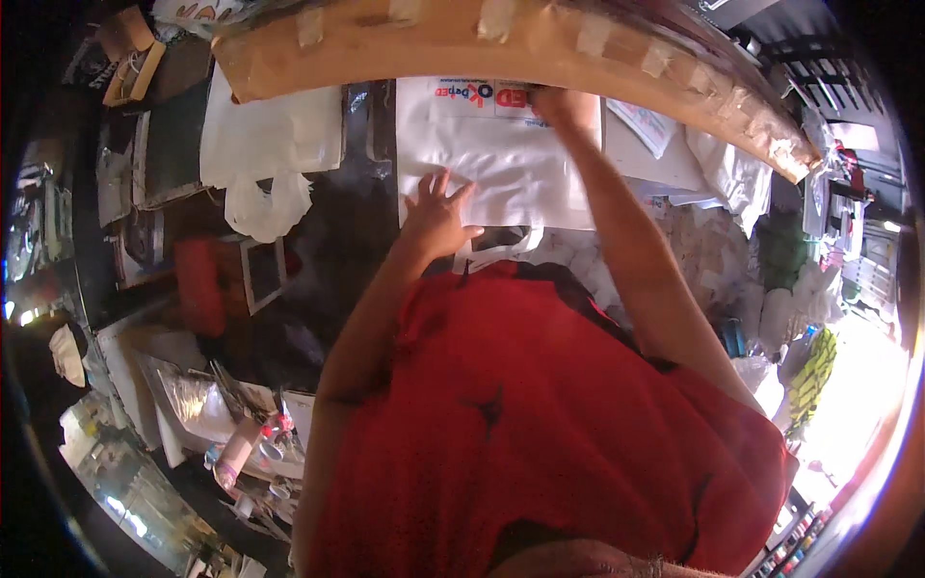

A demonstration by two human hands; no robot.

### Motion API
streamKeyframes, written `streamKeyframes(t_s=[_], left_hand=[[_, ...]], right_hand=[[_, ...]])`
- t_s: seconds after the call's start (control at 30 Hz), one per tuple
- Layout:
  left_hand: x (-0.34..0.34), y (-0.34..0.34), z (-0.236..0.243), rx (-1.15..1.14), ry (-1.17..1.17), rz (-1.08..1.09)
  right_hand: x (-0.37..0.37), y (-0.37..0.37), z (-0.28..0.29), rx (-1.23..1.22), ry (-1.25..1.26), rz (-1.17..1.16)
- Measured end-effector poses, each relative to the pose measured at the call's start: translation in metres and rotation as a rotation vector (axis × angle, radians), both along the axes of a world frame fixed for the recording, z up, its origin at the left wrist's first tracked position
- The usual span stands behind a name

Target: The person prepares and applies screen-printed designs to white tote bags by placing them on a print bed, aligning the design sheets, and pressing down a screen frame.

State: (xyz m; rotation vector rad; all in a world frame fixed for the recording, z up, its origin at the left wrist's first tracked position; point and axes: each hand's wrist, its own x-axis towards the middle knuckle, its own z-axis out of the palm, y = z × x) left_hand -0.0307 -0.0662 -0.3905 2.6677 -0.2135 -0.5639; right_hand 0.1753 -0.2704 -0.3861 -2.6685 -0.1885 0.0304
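A white bag (491, 154) with red and blue print lies flat in front of me, its handle (515, 239) hanging past the near edge. My left hand (438, 217) rests on the bag's near left part, fingers spread, pressing on the wrinkled surface. Farther off, my right hand (556, 102) reaches over the printed area near the bag's far right side. The overhanging brown beam (405, 43), patched with tape, covers part of that hand, so its fingers are hidden.
Another white bag (275, 135) lies to the left, its handle drooping. At the right is a stack of white sheets (646, 130). Below it, a heap of crumpled white bags (674, 246) fills the floor. A red and brown box (202, 284) stands lower left.
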Motion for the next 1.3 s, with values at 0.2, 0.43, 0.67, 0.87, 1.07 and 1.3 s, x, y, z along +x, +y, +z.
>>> streamKeyframes(t_s=[0.2,0.43,0.67,0.87,1.07,1.3], left_hand=[[0.038,-0.016,-0.005,-0.022,-0.405,0.036],[0.066,0.008,-0.015,-0.108,-0.326,0.230],[0.090,0.022,-0.035,-0.037,-0.523,0.243],[0.089,0.041,-0.037,-0.229,-0.420,0.271],[0.087,0.032,-0.033,-0.243,-0.455,0.266],[0.093,0.036,-0.043,-0.302,-0.443,0.270]], right_hand=[[0.007,0.097,-0.048,0.083,-0.331,-0.045],[0.025,-0.033,-0.017,0.135,-0.191,-0.104],[-0.054,0.085,-0.023,0.050,-0.096,0.071],[-0.041,-0.022,-0.039,0.035,-0.192,0.093],[-0.049,-0.038,-0.020,-0.089,-0.116,-0.020],[0.007,0.103,-0.036,0.186,-0.376,0.236]])
